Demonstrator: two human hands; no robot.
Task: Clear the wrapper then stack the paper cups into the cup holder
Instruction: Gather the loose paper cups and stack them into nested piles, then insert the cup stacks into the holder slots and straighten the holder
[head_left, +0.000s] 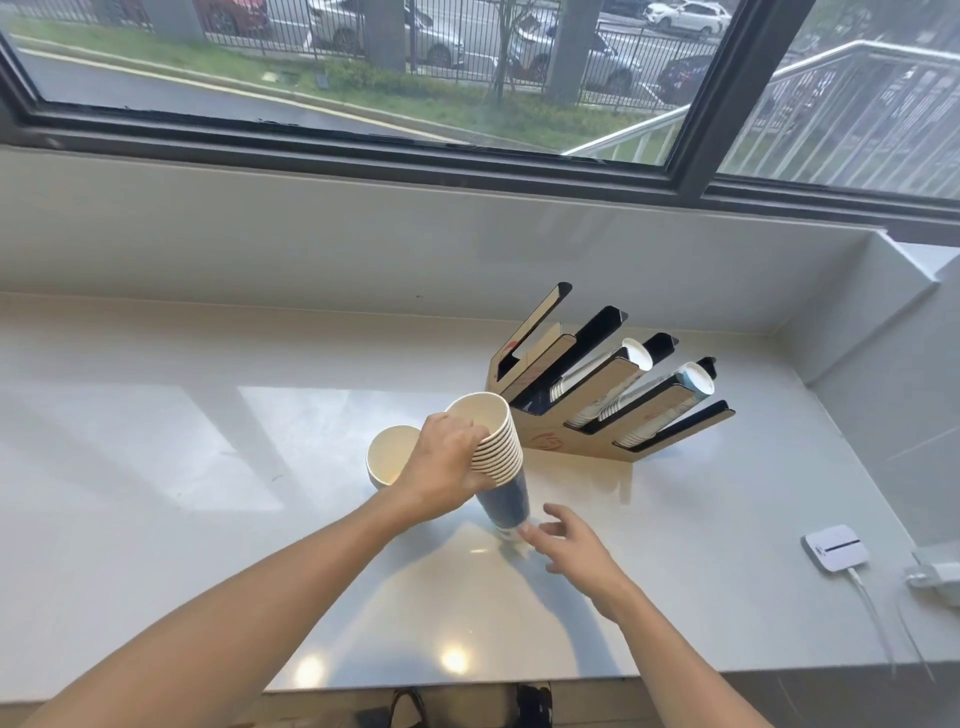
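Observation:
A tall stack of paper cups stands upright on the white counter, white rims on top and a dark blue body below. My left hand grips the stack near its rims. A clear plastic wrapper is bunched around the stack's base. My right hand is beside it with fingers spread, fingertips at the wrapper. A second white cup stands just left, partly hidden by my left hand. The wooden cup holder sits behind, slanted slots facing up right, with cups in two of its right slots.
The white counter runs left to right under a window; its front edge lies below my arms. A small white device with a cable lies at the right, next to a white plug. A raised ledge borders the far right.

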